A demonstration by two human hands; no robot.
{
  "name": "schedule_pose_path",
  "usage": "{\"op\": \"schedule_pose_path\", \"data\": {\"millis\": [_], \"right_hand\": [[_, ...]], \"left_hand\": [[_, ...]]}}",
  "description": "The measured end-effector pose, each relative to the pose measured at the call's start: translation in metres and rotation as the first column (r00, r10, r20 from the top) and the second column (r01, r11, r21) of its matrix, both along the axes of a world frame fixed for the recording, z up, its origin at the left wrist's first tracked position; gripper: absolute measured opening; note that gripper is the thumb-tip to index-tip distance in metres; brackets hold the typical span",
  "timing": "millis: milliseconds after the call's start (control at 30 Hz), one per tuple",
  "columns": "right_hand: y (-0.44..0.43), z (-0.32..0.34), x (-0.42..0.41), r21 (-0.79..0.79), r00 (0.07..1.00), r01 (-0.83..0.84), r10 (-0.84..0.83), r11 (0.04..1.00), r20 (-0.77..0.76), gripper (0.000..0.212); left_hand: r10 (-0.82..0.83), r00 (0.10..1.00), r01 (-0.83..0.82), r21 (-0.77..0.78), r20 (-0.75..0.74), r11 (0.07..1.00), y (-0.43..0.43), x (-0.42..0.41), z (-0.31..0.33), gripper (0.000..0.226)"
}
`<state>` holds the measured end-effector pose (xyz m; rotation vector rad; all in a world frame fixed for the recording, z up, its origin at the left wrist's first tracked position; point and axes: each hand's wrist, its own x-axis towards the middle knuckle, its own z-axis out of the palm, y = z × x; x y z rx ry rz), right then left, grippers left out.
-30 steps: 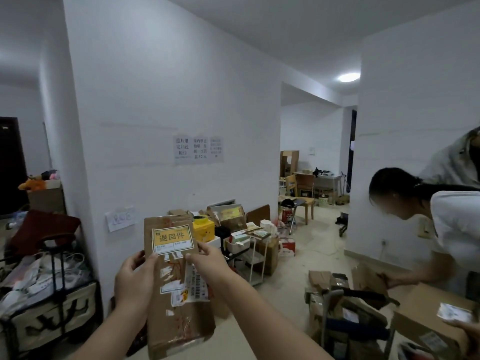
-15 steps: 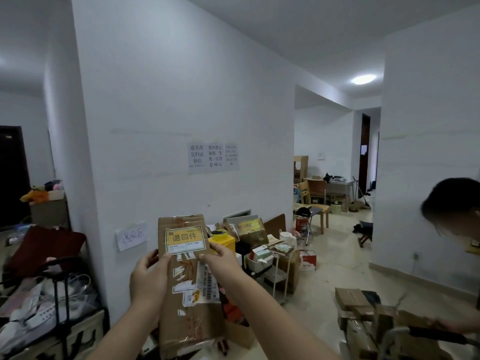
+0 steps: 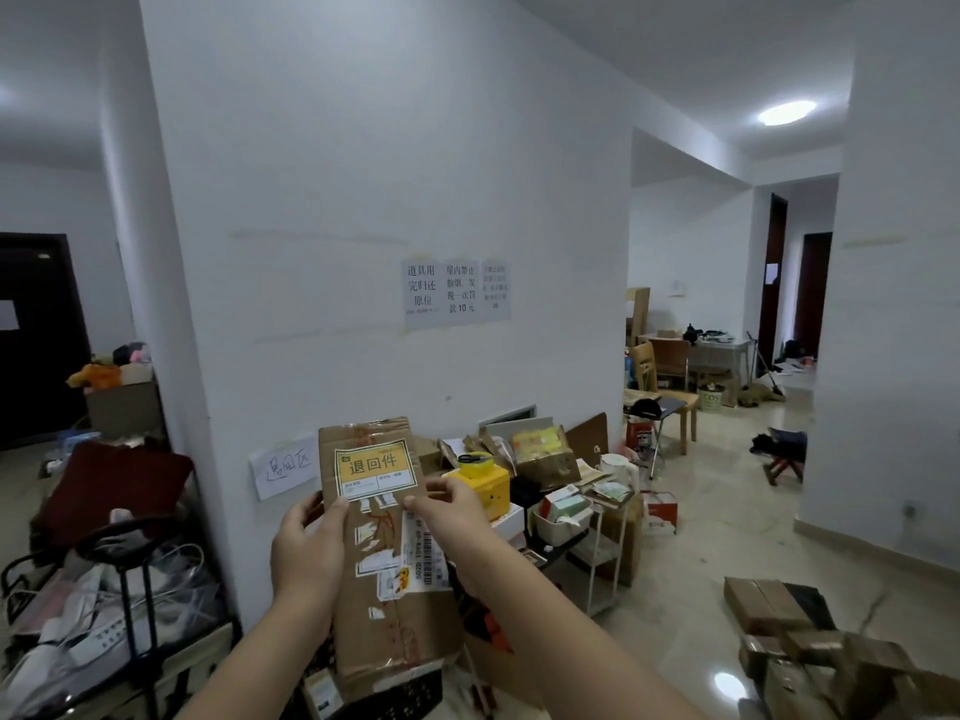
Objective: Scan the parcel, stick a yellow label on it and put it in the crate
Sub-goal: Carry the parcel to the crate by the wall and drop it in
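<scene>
I hold a tall brown cardboard parcel upright in front of me with both hands. A yellow and white label with black characters sits on its upper front face. My left hand grips the parcel's left edge. My right hand grips the right edge, its fingertips at the label's lower right corner. A white shipping slip with a barcode is stuck lower on the parcel. Below the parcel's bottom edge shows a dark latticed crate.
A white wall with paper notices stands right ahead. A loaded trolley is at the left. A yellow box, cartons and a small rack clutter the floor by the wall. More boxes lie at the lower right.
The view has swung left and closer to the wall; the person bending over at the right is out of sight. The parcel stays upright in both hands.
</scene>
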<state>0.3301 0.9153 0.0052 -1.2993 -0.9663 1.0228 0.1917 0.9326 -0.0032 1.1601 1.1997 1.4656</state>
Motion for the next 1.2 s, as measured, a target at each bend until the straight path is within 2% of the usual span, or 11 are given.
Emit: {"op": "schedule_pose_path", "data": {"millis": [200, 367, 567, 733, 900, 1200], "right_hand": [[0.109, 0.002, 0.016, 0.068, 0.997, -0.067, 0.065, 0.995, 0.033, 0.019], [0.208, 0.014, 0.031, 0.099, 0.992, -0.126, 0.126, 0.987, 0.004, 0.014], [0.312, 0.013, 0.04, 0.087, 0.99, -0.136, 0.138, 0.987, -0.012, 0.014], [0.382, -0.002, 0.033, 0.063, 0.983, -0.179, 0.182, 0.982, -0.039, 0.014], [0.463, -0.017, 0.022, 0.045, 0.99, -0.133, 0.135, 0.99, -0.037, 0.023], [0.627, -0.012, -0.008, 0.038, 0.999, 0.016, -0.015, 0.999, -0.032, 0.018]], "left_hand": [[0.058, 0.998, -0.058, -0.002, 0.012, 0.998, 0.105, 0.013, -0.002, 0.038], [0.1, 0.995, -0.101, 0.008, 0.017, 0.995, 0.2, 0.027, 0.012, 0.027], [0.147, 0.988, -0.146, -0.014, 0.037, 0.989, 0.299, 0.04, 0.012, 0.039], [0.179, 0.982, -0.176, -0.041, 0.066, 0.983, 0.372, 0.035, -0.003, 0.037], [0.16, 0.986, -0.158, -0.047, 0.044, 0.986, 0.46, 0.028, -0.016, 0.033], [0.082, 0.997, -0.082, -0.022, 0.01, 0.996, 0.638, 0.006, -0.013, 0.031]]}}
